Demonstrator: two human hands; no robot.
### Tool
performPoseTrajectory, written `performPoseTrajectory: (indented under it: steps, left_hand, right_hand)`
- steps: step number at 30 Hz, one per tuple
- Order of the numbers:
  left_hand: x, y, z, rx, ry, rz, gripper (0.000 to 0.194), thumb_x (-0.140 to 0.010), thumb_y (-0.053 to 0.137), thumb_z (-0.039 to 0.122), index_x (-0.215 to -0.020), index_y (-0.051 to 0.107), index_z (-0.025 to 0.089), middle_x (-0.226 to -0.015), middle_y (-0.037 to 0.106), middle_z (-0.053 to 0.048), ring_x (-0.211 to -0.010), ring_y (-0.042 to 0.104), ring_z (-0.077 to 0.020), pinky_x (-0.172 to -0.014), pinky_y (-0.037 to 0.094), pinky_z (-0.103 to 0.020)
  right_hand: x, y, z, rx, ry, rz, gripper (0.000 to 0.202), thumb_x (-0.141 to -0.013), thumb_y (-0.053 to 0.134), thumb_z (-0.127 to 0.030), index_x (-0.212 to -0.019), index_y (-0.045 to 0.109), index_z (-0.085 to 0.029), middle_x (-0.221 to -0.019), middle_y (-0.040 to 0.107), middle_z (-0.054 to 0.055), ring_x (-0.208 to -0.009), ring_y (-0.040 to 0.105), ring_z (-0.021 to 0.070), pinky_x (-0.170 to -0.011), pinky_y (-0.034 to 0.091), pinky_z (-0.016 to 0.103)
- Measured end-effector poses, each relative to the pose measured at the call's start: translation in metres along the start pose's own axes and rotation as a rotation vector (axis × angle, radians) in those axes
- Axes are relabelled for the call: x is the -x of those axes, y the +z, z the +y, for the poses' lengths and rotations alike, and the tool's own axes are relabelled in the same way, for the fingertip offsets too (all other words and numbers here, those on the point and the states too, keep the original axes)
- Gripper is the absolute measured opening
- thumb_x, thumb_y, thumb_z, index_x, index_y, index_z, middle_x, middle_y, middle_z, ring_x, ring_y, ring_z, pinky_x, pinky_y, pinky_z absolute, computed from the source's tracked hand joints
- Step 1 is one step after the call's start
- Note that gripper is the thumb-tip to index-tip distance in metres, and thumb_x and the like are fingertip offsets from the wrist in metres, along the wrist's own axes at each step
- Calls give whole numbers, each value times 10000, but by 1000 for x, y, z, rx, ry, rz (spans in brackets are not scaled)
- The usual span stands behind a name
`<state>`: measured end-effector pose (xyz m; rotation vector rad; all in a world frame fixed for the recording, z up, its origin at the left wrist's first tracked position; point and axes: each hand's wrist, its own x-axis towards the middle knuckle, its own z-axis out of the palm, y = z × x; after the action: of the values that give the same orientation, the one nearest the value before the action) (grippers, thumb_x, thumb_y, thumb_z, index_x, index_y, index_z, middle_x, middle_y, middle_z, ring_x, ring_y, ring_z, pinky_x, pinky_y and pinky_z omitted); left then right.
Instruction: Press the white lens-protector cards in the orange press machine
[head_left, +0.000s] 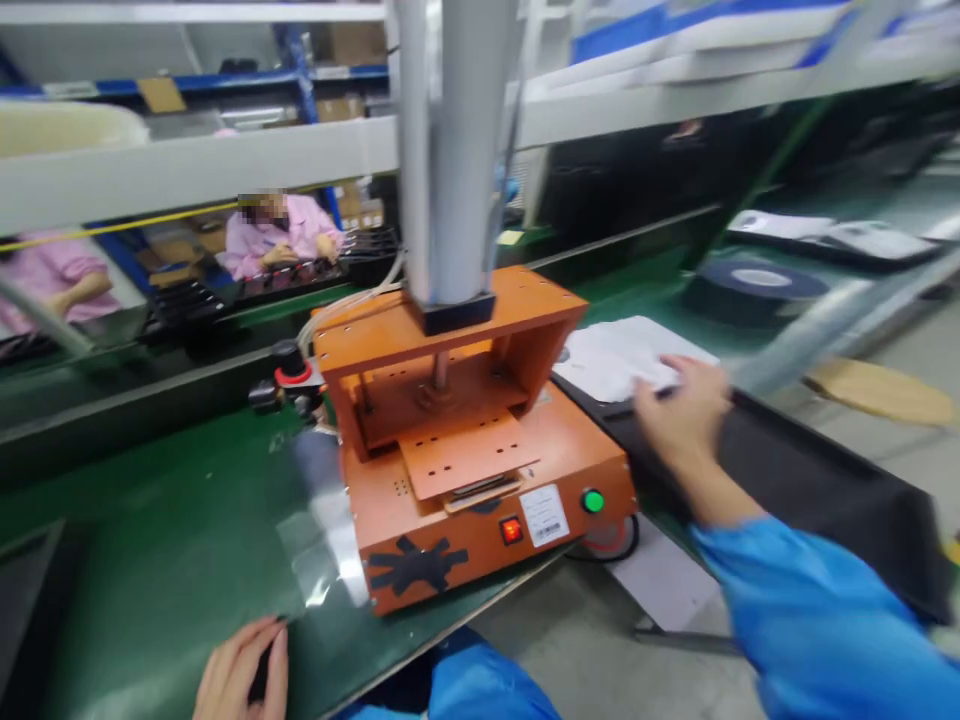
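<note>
An orange press machine [480, 480] stands on the green bench in front of me, with a thick metal cylinder [450, 150] on top. Under its press plate, the edge of a flat dark piece [480, 487] shows in the slot. My right hand [686, 410] reaches to the right of the press, fingers apart and blurred, over a white sheet [615, 355] at the end of a black tray [817, 480]; whether it touches the sheet I cannot tell. At the bench's front edge, my left hand [244, 670] is closed round a small black object [261, 672], mostly hidden.
Clear plastic film [322, 540] lies against the press's left side, below an air regulator [289, 370]. Beyond the bench sits a person in pink [277, 235], with another at far left. A dark round reel [754, 285] lies at the right. A dark tray edge [30, 580] shows at left.
</note>
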<state>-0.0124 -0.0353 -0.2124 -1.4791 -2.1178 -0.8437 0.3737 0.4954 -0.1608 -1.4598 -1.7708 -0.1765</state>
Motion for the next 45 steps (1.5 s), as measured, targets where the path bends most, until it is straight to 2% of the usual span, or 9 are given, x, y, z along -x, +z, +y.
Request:
performPoseTrajectory:
  steps: [5, 8, 13, 20, 29, 33, 37, 41, 45]
  left_hand:
    - [-9, -8, 31, -19, -140, -68, 99, -1041, 634, 215, -1027, 732, 220, -1012, 744, -46, -944, 696, -204, -895, 541, -337]
    - [-8, -10, 43, -17, -167, -77, 91, -1027, 652, 193, -1023, 741, 212, -1018, 733, -52, -942, 684, -203, -899, 542, -347]
    - [-3, -14, 63, -4, -170, -163, 199, -1039, 645, 244, -1213, 732, 202, -1229, 732, -112, -1130, 677, -248, -993, 551, -396]
    - [6, -18, 70, -173, 18, -532, 656, -1032, 646, 445, -1626, 471, 227, -1697, 469, -131, -1581, 391, -407, -1204, 430, -586]
    - [46, -49, 79, -44, -39, -392, 448, -1033, 644, 276, -1478, 622, 220, -1577, 605, -152, -1514, 520, -343, -1204, 473, -544]
    - [41, -66, 82, 182, -361, -238, 280, -1060, 574, 357, -1158, 790, 207, -1179, 802, -128, -1044, 775, -245, -915, 611, -368]
    - [41, -79, 85, 591, -883, -605, 679, -1062, 439, 670, -682, 718, 182, -469, 590, -22, -436, 557, -141, -511, 426, -258]
    - [38, -78, 85, 1029, -1126, -582, 915, -911, 402, 933, -1013, 789, 110, -746, 785, -146, -527, 664, -181, -467, 400, -246]
    - [19, -70, 80, 1030, -1271, -396, 770, -863, 729, 762, -1286, 706, 119, -931, 825, -165, -627, 725, -192, -491, 469, -226]
  right_hand:
    - [114, -75, -52, -498, -486, 465, 247, -803, 793, -189, -1020, 757, -302, -724, 658, 74, -710, 627, 265, -687, 467, 453]
    - [202, -113, -118, -781, -880, -160, 214, -873, 671, -46, -953, 703, -242, -769, 693, 43, -692, 642, 192, -653, 522, 360]
    - [287, -117, -208, -1045, -1095, -499, 188, -1049, 506, -119, -1083, 691, -131, -825, 714, 61, -726, 604, 180, -653, 459, 342]
    - [288, -99, -239, -1057, -1161, -510, 203, -1075, 496, -118, -1083, 699, -114, -845, 719, 64, -766, 593, 181, -680, 434, 341]
    - [310, -92, -256, -987, -1119, -632, 240, -1064, 596, -242, -1244, 699, -120, -1177, 784, 127, -1125, 697, 239, -932, 534, 374]
    - [314, -87, -259, -889, -1164, -669, 375, -1050, 654, -295, -1374, 662, -107, -1421, 717, 164, -1338, 643, 291, -1029, 547, 432]
    - [303, -105, -252, -1111, -1091, -616, 239, -1094, 502, -128, -1132, 738, -120, -1074, 817, 87, -1046, 738, 193, -889, 566, 359]
    - [285, -145, -239, -1271, -1125, -741, 251, -1106, 501, -147, -1124, 751, -124, -1050, 817, 66, -1116, 730, 194, -925, 586, 362]
    - [276, -172, -231, -1302, -1203, -986, 243, -1106, 529, -205, -1114, 772, -215, -1129, 823, 8, -1176, 729, 185, -947, 630, 356]
